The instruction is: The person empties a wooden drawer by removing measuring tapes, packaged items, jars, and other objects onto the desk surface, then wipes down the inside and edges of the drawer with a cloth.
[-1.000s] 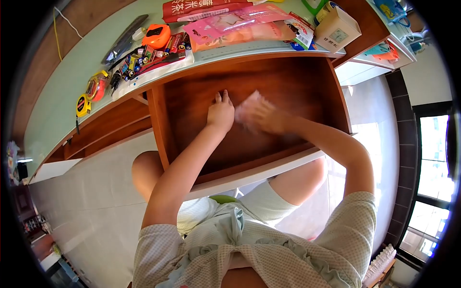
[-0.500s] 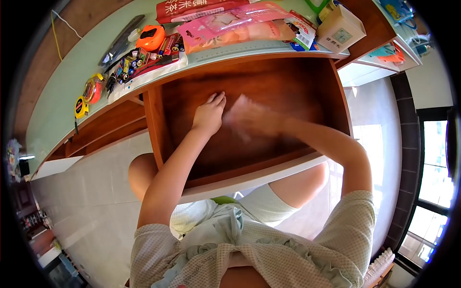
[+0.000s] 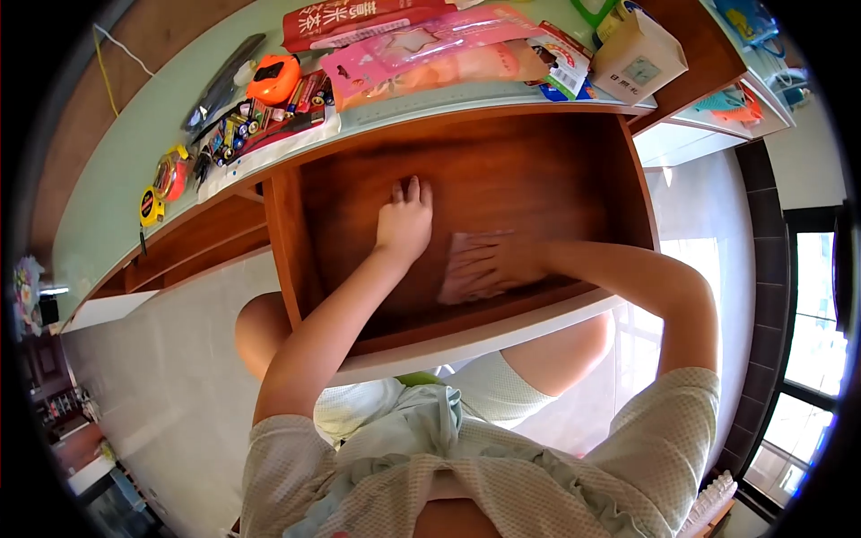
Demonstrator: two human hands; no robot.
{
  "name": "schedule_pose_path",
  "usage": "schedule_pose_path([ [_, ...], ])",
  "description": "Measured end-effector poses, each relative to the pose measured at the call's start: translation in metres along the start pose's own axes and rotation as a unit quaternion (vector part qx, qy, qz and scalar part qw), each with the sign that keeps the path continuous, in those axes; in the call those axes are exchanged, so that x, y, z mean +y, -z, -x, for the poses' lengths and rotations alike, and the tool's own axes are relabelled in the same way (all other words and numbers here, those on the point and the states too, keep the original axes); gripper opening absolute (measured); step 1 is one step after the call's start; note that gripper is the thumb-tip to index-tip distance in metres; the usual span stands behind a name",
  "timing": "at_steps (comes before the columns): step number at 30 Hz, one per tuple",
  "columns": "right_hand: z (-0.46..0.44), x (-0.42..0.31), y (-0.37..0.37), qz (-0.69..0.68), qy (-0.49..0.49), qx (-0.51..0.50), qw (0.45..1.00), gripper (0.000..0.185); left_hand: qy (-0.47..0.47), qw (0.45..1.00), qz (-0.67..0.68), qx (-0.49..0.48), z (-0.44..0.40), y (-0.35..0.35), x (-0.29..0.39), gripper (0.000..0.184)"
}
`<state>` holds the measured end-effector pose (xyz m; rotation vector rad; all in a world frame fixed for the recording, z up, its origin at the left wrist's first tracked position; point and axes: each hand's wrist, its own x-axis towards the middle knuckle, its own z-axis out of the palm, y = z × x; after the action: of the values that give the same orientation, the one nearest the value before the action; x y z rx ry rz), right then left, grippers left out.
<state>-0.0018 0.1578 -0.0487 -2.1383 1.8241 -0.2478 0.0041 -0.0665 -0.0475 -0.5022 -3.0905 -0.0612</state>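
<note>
A pulled-out wooden drawer [image 3: 529, 157] with a reddish-brown inside lies before me, its pale front close to my lap. My right hand [image 3: 502, 267] is spread over a thin pinkish cloth [image 3: 457, 278], pressing it to the drawer floor near the front. The cloth's edges stick out past the fingertips. Left of it, my left hand [image 3: 406, 224] is palm down inside the drawer, its fingers somewhat bent and apart, holding nothing I can see. The fingertips seem to touch the drawer floor.
Above the drawer, the glass-topped desk carries batteries [image 3: 235, 130], an orange tape measure [image 3: 274, 79], a yellow tape measure [image 3: 151, 206], a pink package [image 3: 421, 45], a red bag [image 3: 359, 22] and a beige box [image 3: 639, 58]. Open shelves [image 3: 193, 235] run along the left.
My right hand has swept the cloth toward the drawer's front and slightly right, from a blurred position higher up. My left hand has shifted a little to the right.
</note>
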Motion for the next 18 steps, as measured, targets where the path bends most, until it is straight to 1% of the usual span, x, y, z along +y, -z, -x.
schedule_pose_path([
  [2,0.028,-0.007,0.009,-0.047,-0.072,-0.014,0.996,0.044,0.001,1.0,-0.001,0.026,-0.011,0.007,0.014,0.054],
  [3,0.032,-0.007,0.009,-0.035,-0.075,-0.009,0.996,0.045,-0.003,0.998,-0.016,0.064,-0.018,0.003,0.018,0.053],
  [5,0.036,-0.007,0.006,-0.012,-0.081,0.005,0.997,0.047,0.01,0.994,0.028,0.109,-0.026,-0.008,0.024,0.051],
  [6,0.034,-0.007,0.007,0.01,-0.129,0.021,0.991,0.048,0.016,0.99,0.049,0.131,-0.029,-0.013,0.025,0.05],
  [7,0.03,-0.006,0.006,0.032,-0.177,0.036,0.983,0.05,0.036,0.99,0.056,0.128,-0.03,-0.019,0.026,0.047],
  [8,0.026,-0.005,0.006,0.053,-0.225,0.05,0.972,0.051,0.032,0.988,0.069,0.137,-0.03,-0.024,0.024,0.047],
  [10,0.018,0.023,0.005,0.076,-0.306,0.141,0.938,0.052,0.019,0.984,0.094,0.151,-0.027,-0.028,0.02,0.047],
  [11,0.012,0.043,0.005,0.089,-0.343,0.185,0.917,0.053,0.008,0.987,0.106,0.121,-0.024,-0.021,0.016,0.052],
  [14,-0.005,0.089,-0.005,0.118,-0.445,0.292,0.838,0.054,-0.01,0.991,0.085,0.107,-0.022,-0.023,0.016,0.057],
  [17,-0.019,0.113,-0.004,0.127,-0.528,0.317,0.778,0.052,-0.019,0.995,0.052,0.089,-0.021,-0.02,0.018,0.057],
  [18,-0.017,0.118,-0.002,0.127,-0.528,0.31,0.781,0.051,-0.022,0.996,0.037,0.083,-0.019,-0.021,0.019,0.056],
])
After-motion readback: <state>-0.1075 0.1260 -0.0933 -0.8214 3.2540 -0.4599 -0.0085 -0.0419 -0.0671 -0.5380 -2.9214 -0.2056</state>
